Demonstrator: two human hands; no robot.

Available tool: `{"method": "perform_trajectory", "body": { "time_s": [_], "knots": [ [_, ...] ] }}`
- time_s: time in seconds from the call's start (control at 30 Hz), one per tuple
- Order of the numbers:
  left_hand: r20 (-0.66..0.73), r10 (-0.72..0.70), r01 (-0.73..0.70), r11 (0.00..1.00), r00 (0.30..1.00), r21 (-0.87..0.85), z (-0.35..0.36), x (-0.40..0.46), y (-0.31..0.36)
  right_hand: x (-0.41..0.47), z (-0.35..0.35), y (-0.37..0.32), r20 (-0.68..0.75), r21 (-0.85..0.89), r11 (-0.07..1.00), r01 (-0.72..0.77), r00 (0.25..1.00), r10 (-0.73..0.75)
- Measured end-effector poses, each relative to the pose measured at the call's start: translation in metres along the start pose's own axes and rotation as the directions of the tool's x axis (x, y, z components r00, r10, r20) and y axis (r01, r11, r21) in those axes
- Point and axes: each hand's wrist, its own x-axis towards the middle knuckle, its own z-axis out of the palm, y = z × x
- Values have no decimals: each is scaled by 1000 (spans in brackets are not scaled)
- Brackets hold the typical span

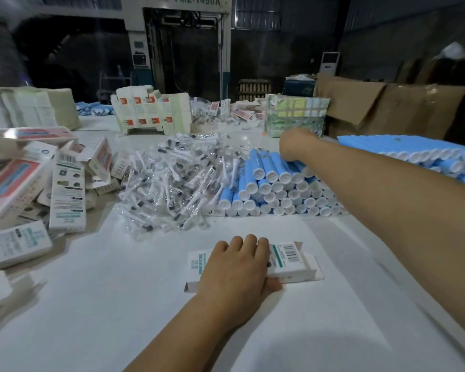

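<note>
We see the left hand lying palm-down on a small white carton with a barcode. The fingers are fairly straight across its top and the thumb is at its near edge, pressing rather than curling round. The carton lies flat on the white bench, nearer us than the pile of wrapped brush heads, with its end flaps open.

The right hand is stretched out just right of that pile, fingers down on the top row of the stack of blue white-capped handles. It touches them, but we cannot tell whether it has closed on one, since the fingertips are hidden. The stack touches the pile's right edge.

Left of the pile is a heap of printed boxes. Far right of it is a second blue stack. Behind the pile are folded carton blanks.
</note>
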Motion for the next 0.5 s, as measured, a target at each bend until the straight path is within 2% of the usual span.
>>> {"method": "perform_trajectory", "body": {
  "time_s": [0.1, 0.2, 0.27, 0.33, 0.4, 0.5],
  "knots": [
    [-4, -4, 4, 1000, 1000, -4, 0, -1, 0, -7, -7, 5, -34, 134, 991, -17, 999, 22],
    [-41, -24, 24, 1000, 999, -1, -1, -3, 0, -30, -14, 23, -188, 486, 874, -2, 976, 106],
    [-63, -67, 67, 998, 996, -4, 0, -3, 0, -60, -13, 41, -253, 744, 665, 64, 949, 191],
    [-75, -126, 125, 992, 989, -20, -1, -2, 0, -98, 3, 59, -251, 933, 322, 160, 930, 267],
    [-67, -167, 165, 986, 984, -30, -2, 0, 0, -135, 34, 67, -230, 970, 6, 244, 906, 357],
    [-55, -191, 190, 982, 980, -19, -5, 2, 3, -173, 88, 58, -105, 948, -212, 236, 865, 491]
  ]
}}
